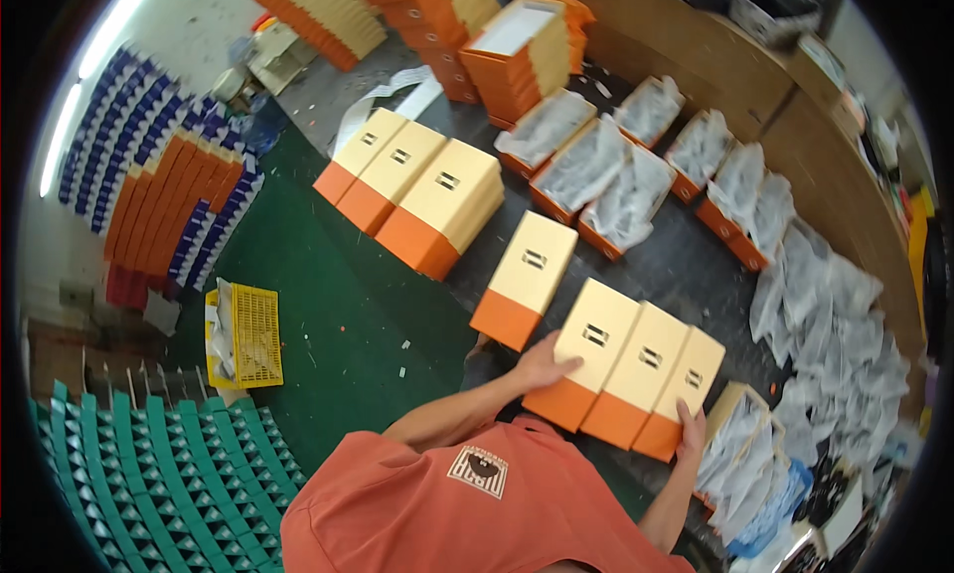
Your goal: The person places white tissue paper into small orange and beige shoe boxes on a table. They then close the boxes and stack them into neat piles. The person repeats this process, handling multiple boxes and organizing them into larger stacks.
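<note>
Three cream-and-orange shoe boxes stand side by side in front of my body, squeezed between my hands. My left hand [546, 363] grips the left shoe box [596, 334] at its outer side, thumb lying over the top. At the other end, my right hand [691, 430] presses on the outer side of the right shoe box [693, 378]. Between these two sits the middle shoe box [647, 358], touched by neither hand. Just beyond my left hand, a separate shoe box [534, 260] lies on the dark table. The undersides of the held boxes are hidden.
More closed shoe boxes [447, 185] sit farther left on the table [492, 190]. Open orange boxes with wrapped contents [586, 165] line the far side. Plastic-wrapped items [825, 315] pile up at right. A yellow basket [260, 336] stands on the green floor [338, 325].
</note>
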The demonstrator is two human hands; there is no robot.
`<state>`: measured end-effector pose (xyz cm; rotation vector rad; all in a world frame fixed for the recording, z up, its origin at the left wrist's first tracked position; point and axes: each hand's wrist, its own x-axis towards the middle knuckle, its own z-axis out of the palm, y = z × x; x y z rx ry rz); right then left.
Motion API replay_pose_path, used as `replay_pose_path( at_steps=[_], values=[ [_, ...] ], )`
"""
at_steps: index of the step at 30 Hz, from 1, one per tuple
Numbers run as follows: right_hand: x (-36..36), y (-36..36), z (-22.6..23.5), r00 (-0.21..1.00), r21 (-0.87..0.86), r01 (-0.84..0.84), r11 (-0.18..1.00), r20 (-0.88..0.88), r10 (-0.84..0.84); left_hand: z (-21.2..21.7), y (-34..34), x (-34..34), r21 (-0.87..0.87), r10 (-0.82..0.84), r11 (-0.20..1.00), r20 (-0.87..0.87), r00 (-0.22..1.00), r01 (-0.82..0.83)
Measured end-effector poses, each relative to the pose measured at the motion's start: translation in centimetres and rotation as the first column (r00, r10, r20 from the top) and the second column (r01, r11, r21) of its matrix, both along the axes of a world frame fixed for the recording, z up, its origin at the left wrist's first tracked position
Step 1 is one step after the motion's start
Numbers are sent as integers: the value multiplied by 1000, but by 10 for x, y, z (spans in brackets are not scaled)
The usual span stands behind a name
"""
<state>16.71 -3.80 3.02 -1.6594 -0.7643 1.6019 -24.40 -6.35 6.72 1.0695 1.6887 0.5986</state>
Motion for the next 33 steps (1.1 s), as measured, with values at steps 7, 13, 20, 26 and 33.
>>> replay_pose_path(
  at_steps=[7,13,20,26,33],
  values=[
    [-215,76,103,983,258,-58,964,-154,100,243,74,-199,188,26,982,-297,954,31],
    [-498,113,187,922,412,-350,841,-7,387,251,138,-530,55,298,949,157,941,-310],
    [-583,122,140,816,282,-564,776,48,576,172,167,-658,-104,229,971,166,959,-214],
    [-634,359,228,720,696,-658,288,693,-28,283,184,-542,810,349,549,-447,824,208],
    [-731,462,206,-60,17,-973,229,943,-328,387,116,-376,958,220,-31,-271,937,284]
  ],
)
